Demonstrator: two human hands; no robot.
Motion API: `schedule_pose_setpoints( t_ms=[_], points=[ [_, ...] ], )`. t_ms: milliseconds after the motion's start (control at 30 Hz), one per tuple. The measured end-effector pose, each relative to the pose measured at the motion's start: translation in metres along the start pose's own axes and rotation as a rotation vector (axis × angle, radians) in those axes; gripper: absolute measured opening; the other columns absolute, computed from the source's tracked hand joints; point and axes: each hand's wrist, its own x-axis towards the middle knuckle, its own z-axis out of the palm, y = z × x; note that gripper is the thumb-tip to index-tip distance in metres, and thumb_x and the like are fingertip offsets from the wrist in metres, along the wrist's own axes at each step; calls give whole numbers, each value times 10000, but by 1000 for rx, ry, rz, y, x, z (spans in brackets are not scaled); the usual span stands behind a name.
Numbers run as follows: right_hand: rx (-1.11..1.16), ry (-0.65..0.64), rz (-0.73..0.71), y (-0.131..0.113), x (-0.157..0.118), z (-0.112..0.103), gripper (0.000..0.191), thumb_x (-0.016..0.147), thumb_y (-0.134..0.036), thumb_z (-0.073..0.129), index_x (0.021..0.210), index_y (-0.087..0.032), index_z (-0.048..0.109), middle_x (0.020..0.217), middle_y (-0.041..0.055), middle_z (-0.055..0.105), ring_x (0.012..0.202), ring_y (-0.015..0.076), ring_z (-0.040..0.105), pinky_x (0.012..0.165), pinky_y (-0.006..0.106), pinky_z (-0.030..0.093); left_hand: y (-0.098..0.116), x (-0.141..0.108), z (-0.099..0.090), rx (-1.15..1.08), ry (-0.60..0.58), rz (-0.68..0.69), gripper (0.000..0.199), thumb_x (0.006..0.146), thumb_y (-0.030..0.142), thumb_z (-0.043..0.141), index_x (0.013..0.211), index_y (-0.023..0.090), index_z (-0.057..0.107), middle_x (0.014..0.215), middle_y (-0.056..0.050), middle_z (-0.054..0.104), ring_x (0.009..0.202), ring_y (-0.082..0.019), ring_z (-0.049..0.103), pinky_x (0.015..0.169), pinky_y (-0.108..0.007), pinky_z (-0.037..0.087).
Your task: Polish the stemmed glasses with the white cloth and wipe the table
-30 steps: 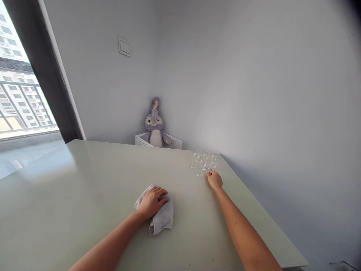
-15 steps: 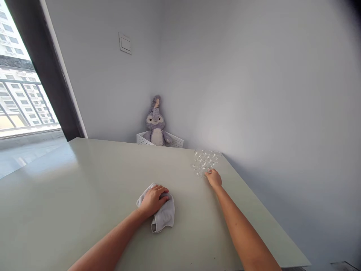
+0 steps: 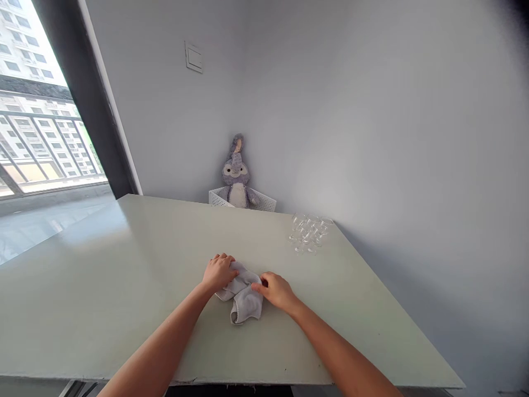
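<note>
Away from the glasses, the right hand has come across to join the left hand on a crumpled pale grey microfibre towel, which lies bunched between them near the front of the pale sage-green worktop. The left grip is narrow, its fingers curled down over the towel's upper fold and holding it. The right grip is narrow too, its fingertips closed on the towel's right side. The two hands stand just apart.

A loose cluster of small clear glasses stands well to the right of the hands, near the far right edge of the worktop. At the far edge, a grey-lilac plush rabbit sits upright in a white perforated plastic basket, in the corner of the pale grey wall. A white light switch is set on that wall, and a dark-framed window at left shows a balcony railing and apartment blocks.
</note>
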Motion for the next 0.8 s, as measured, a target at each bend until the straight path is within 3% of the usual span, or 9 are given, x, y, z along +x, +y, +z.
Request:
schedule_pose_setpoints(
  t_ms=[67,167,267,333,400,467,567,667,800],
  points=[
    [-17,-54,-76,-11,-2,7,183,670,-344,608,627,-187,523,664,-32,544,571,102,447,502,202,264,1,0,-1,-33,-11,3,152,671,262,566,808,218,615,902,-63,620,914,-234,535,763,-314,387],
    [35,-39,-61,-16,2,0,41,677,-200,544,678,-189,505,638,-43,522,564,103,446,513,202,293,7,-1,-10,-126,53,-29,170,750,254,471,893,231,562,832,-23,630,725,-167,567,630,-262,404],
    [-17,199,-114,-14,12,-22,93,698,-129,455,743,-196,501,708,-22,537,657,130,476,591,227,345,21,-9,-27,-265,308,44,168,805,240,397,929,250,509,873,3,630,632,-130,543,581,-244,393],
    [-122,374,-212,-9,18,-36,148,712,-93,418,772,-196,506,787,4,547,757,153,478,673,257,357,34,-20,-38,-249,410,202,149,806,216,398,889,244,519,895,-7,627,698,-141,549,638,-256,394],
    [-236,448,-286,0,21,-45,191,725,-63,395,790,-191,521,844,28,556,824,172,471,731,285,351,47,-35,-48,-158,319,379,151,810,217,411,865,241,550,854,-22,629,753,-165,555,689,-277,387],
    [-351,428,-298,14,21,-48,267,717,-23,385,843,-193,546,915,46,567,870,189,472,753,303,346,57,-48,-54,-81,84,534,149,791,306,489,894,254,583,819,-29,632,764,-191,565,696,-292,387],
    [-475,335,-217,35,14,-41,452,658,45,372,988,-206,554,1008,69,568,904,208,489,744,311,358,62,-59,-51,-81,-217,640,380,700,489,588,1020,285,585,870,-35,645,784,-223,589,686,-306,411],
    [-411,315,-147,42,0,-31,450,682,27,363,1029,-199,538,978,80,574,888,210,515,695,296,389,60,-57,-28,-51,-232,574,386,793,463,477,1117,266,549,1066,-70,612,983,-260,560,806,-358,414],
    [-94,353,-242,29,-28,-16,279,805,-77,320,959,-211,511,829,41,568,755,162,545,655,265,418,56,-46,22,47,-232,573,556,784,427,489,1264,153,423,1370,-161,346,1278,-333,260,1011,-467,240]
  ],
)
